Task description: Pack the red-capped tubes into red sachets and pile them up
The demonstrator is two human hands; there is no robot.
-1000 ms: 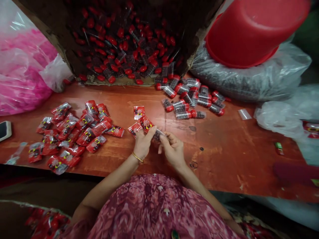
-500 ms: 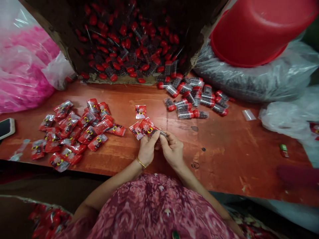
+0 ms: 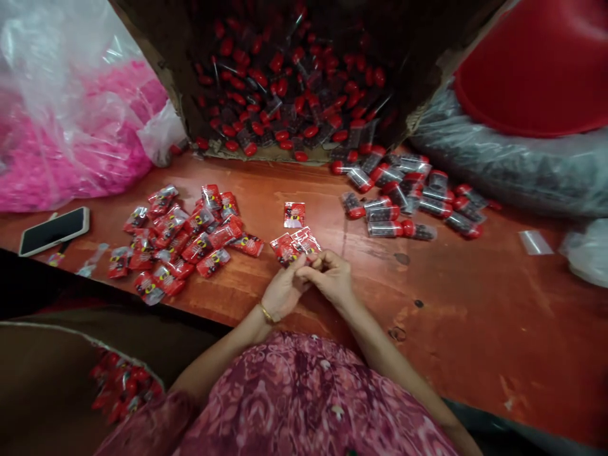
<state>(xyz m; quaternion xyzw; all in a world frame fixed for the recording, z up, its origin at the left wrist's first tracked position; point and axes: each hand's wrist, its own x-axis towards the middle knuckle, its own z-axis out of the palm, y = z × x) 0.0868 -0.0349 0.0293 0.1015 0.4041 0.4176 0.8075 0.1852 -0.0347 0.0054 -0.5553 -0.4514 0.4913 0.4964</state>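
My left hand (image 3: 285, 291) and my right hand (image 3: 335, 277) meet over the table, fingers closed and fingertips together. Between them they grip a small red packet, mostly covered by the fingers. Just beyond the fingertips, printed red packets (image 3: 284, 247) lie overlapping, and a single flat red packet (image 3: 294, 215) lies a little farther off. To the left spreads a pile of filled red packets (image 3: 178, 237) with clear ends. Right of my hands lies a group of clear tubes (image 3: 384, 229) with red caps and dark contents.
A cardboard box (image 3: 173, 95) full of red-capped tubes stands at the back. Left are a bag of pink pieces (image 3: 90, 139) and a phone (image 3: 54, 231). Right are a red tub (image 3: 536, 82) on a plastic bag (image 3: 513, 171) and a small clear sleeve (image 3: 536, 242).
The view has shifted left, so the table's things appear farther right. My hands have drawn closer together, the right fingers now over the left fingertips, and the packet between them is more hidden.
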